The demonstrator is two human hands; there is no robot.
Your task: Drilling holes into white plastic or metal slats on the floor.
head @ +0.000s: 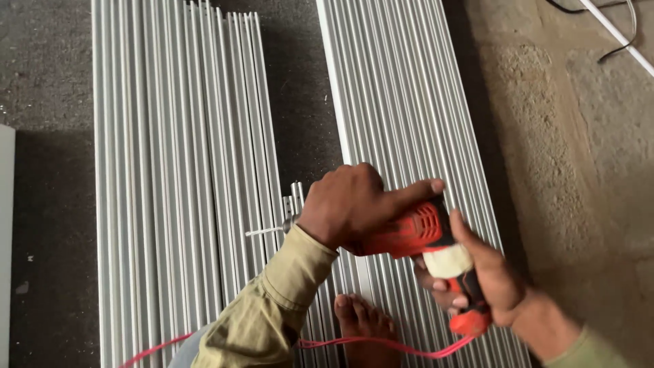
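Observation:
A red and black power drill [417, 230] lies sideways above white ribbed metal strips, its bit [264, 232] pointing left at a short upright strip [294, 201]. My left hand [354, 204] presses on the drill's body, the thumb stretched along its top. My right hand [477, 272] grips the handle, which is wrapped in pale tape. A red cord [381, 346] trails from the handle across the strips. My bare foot [364, 327] rests on the strips below the drill.
Two stacks of long white strips run up the frame, the left stack [177, 170] and the right stack [402, 102], with dark floor between them. Rough concrete [586, 170] lies to the right, with a white pipe [616, 34] and black cable at top right.

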